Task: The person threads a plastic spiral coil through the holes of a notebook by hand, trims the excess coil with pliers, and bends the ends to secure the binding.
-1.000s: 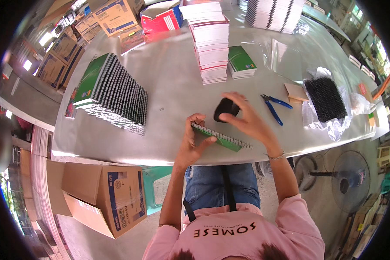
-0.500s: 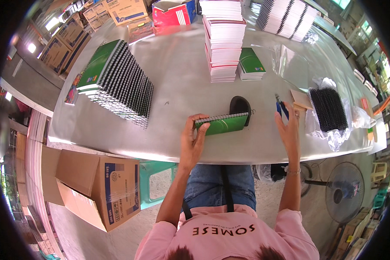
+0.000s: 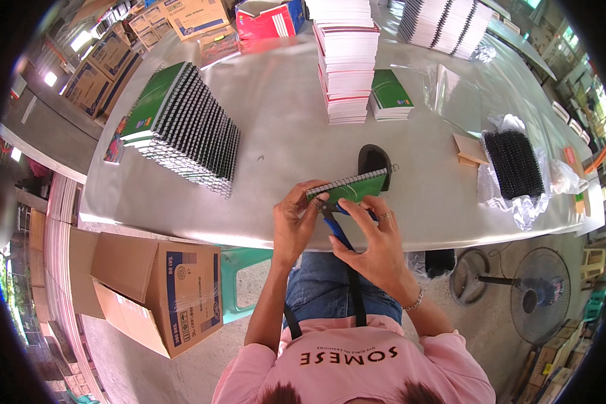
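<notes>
My left hand [image 3: 293, 222] is closed on the left end of a green notebook [image 3: 362, 191], which has a wire spiral along its upper edge. A bit of wire sticks out past the right end of that spiral. Blue-handled pliers [image 3: 337, 229] are in my right hand [image 3: 381, 249], with their jaws at the notebook's left end, beside my left fingertips. Whether the jaws touch the wire I cannot tell. Just behind the notebook lies a dark oval object [image 3: 373, 159], partly covered by it.
On the left of the metal table [image 3: 276, 135] stands a stack of green spiral notebooks [image 3: 188, 131]. A tall stack of unbound books [image 3: 347, 74] and a short green-covered stack [image 3: 392, 94] are behind. At the right lie black spiral coils [image 3: 515, 165] on plastic. An open carton [image 3: 188, 296] sits below.
My right hand has come left from the table's right side, bringing the pliers to the notebook's left end. The left hand keeps its hold on the notebook.
</notes>
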`<state>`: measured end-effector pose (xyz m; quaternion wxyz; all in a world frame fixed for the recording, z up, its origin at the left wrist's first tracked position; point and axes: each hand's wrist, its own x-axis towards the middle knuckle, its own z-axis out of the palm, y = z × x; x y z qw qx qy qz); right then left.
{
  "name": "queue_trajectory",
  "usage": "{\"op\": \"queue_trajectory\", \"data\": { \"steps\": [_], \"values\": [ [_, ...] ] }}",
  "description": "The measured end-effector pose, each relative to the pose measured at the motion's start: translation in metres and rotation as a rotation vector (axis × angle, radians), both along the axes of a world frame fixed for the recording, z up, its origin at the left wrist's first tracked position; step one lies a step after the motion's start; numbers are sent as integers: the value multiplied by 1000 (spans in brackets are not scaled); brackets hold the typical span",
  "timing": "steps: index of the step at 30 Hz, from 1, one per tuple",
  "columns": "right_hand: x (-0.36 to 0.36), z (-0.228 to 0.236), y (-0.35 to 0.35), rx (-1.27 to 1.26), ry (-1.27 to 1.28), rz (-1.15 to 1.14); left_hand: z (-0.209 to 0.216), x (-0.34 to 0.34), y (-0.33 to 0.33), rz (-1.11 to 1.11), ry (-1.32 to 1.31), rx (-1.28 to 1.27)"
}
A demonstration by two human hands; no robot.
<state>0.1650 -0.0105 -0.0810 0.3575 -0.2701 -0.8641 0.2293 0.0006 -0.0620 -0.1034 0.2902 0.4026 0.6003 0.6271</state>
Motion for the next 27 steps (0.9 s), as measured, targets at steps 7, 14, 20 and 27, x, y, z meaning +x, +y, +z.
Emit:
{"op": "queue_trajectory", "data": {
  "steps": [7,14,20,27],
  "values": [
    [-6,-1,-4,-4,-10,8,-2,0,-4,7,4,49],
    [-6,-1,-9,-19,-25,7,6,1,-8,34,102,14],
    [-7,-2,-11,-252,39,69,3,3,-7,75,129,46],
    [6,19,14,-1829,339,782,15,11,-13,93,244,13]
  ]
}}
